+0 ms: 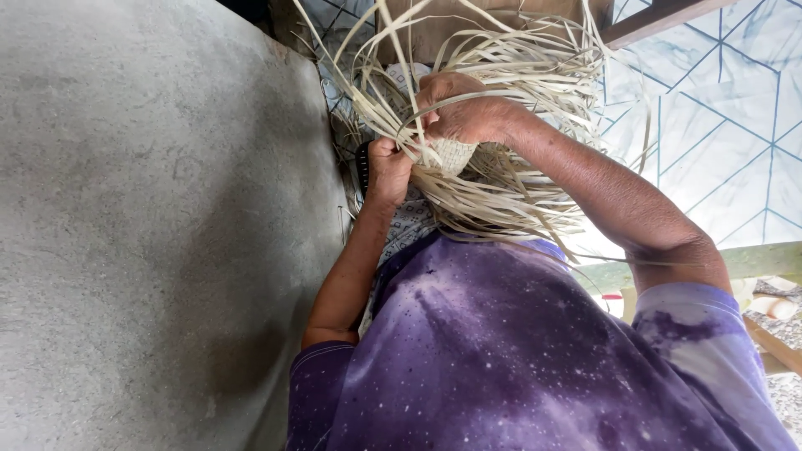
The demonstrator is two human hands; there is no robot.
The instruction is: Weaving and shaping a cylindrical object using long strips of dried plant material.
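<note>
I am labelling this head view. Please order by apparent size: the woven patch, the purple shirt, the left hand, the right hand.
1. purple shirt, though it is closest to the camera
2. and 3. right hand and left hand, too alike to rank
4. woven patch, partly covered

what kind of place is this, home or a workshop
Probably a home porch or a plain craft corner, not a fitted workshop. A bare grey concrete wall runs beside the person, a floor covering with blue geometric lines lies alongside, and both hands work a small woven piece among loose pale strips.
</note>
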